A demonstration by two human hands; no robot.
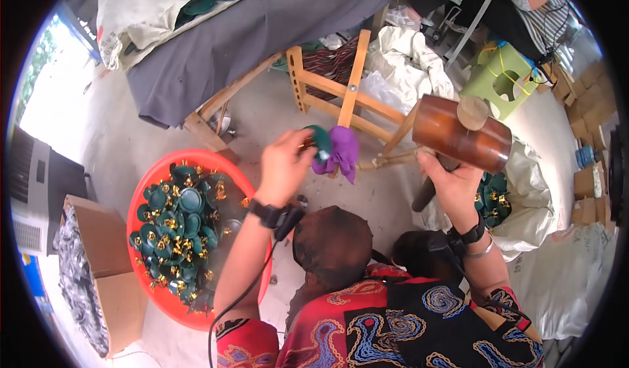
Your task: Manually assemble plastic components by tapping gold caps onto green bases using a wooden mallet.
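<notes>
In my left hand (pixel 283 165) is a dark green round piece (pixel 320 140) with a bit of gold on it. The fingers are pinched on it and slightly blurred. It is held right beside a purple cloth (pixel 345 150) bunched around the end of a wooden bar. My right hand (pixel 453 183) grips the handle of a wooden mallet (pixel 436 129), raised to the right of the cloth. The mallet's thick brown head is glossy, and the dark handle shows below my fist. Both wrists wear black straps.
A red tub (pixel 134 237) full of green pieces with gold fittings stands at left, by an open cardboard box (pixel 118 302). Ahead are a wooden frame (pixel 327 85) and a grey-draped table (pixel 216 53). A white sack (pixel 534 204) with similar pieces and a green stool (pixel 501 83) are at right.
</notes>
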